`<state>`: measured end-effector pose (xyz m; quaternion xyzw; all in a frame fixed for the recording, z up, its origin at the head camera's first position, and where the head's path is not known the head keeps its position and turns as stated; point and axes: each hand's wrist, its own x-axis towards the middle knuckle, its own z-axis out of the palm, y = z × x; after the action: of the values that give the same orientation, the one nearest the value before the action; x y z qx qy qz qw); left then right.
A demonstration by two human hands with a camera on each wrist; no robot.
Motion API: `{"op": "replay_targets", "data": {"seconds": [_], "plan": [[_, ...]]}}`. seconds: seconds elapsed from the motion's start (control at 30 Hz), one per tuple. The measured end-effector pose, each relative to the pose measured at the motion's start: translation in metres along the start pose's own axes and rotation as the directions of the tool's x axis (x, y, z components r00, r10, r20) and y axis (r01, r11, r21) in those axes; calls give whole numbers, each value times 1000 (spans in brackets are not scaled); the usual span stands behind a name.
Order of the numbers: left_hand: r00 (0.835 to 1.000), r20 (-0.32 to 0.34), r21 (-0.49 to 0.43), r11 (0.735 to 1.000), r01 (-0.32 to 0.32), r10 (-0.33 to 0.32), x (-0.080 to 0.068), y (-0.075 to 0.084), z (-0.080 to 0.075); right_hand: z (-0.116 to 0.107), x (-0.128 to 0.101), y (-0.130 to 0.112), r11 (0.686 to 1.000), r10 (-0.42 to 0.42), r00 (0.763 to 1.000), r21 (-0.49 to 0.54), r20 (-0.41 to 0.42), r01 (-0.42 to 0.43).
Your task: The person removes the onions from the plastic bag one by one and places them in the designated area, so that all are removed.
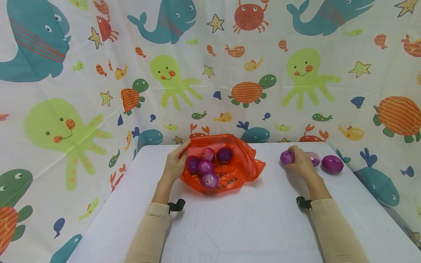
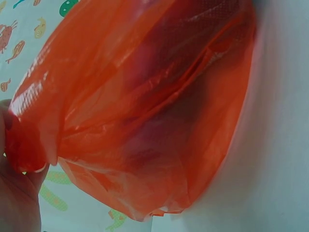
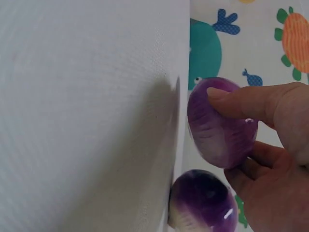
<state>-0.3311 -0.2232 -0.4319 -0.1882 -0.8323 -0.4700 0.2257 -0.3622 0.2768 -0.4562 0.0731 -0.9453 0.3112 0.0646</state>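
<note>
from the head view i see my left hand (image 1: 175, 163) at the left rim of an orange plastic bag (image 1: 243, 164), fingers curled on the plastic. the left wrist view confirms it: a bunched fold of the bag (image 2: 145, 111) is pinched between my fingers (image 2: 14, 183) at the lower left of that picture, the rest of the plastic spreading across to the white table (image 2: 280, 145). inside the open bag lie five red onions, among them one nearest me (image 1: 209, 180), one in the middle (image 1: 205, 166), one at the left by my hand (image 1: 192, 163), and two at the back (image 1: 207, 153) (image 1: 224, 154). they sit touching one another in a cluster.

my right hand (image 1: 300, 163) is well apart from the bag, on the right part of the table (image 1: 230, 226). it grips a red onion (image 1: 287, 157), fingers wrapped over the top. in the right wrist view the held onion (image 3: 219, 125) sits between my thumb and fingers (image 3: 241, 101), pale stripes showing on its purple skin; whether it touches the table surface i cannot tell. a second onion (image 3: 203, 203) lies just beside it on the table. from the head view that one (image 1: 314, 159) is partly hidden behind my hand, and a third onion (image 1: 332, 164) rests further right, near the table's edge.

a sea-animal printed cloth (image 1: 65, 91) hangs behind and around the table.
</note>
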Motion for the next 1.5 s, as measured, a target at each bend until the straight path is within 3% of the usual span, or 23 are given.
{"op": "replay_targets", "data": {"seconds": [0.47, 0.77, 1.03, 1.5], "plan": [[1000, -1, 3, 1000, -2, 2, 1, 0, 0, -2, 1, 6, 997, -7, 1000, -74, 29, 9], [1000, 0, 1, 1000, -1, 1, 1, -1, 0, -11, -2, 3, 993, 72, 993, -102, 93, -62], [1000, 1, 0, 1000, 2, -2, 1, 0, 0, -10, -3, 4, 992, 39, 997, -119, 65, -31], [1000, 0, -12, 1000, 4, -4, 0, 0, -1, -8, -1, 4, 988, 60, 994, -145, 91, -46]]}}
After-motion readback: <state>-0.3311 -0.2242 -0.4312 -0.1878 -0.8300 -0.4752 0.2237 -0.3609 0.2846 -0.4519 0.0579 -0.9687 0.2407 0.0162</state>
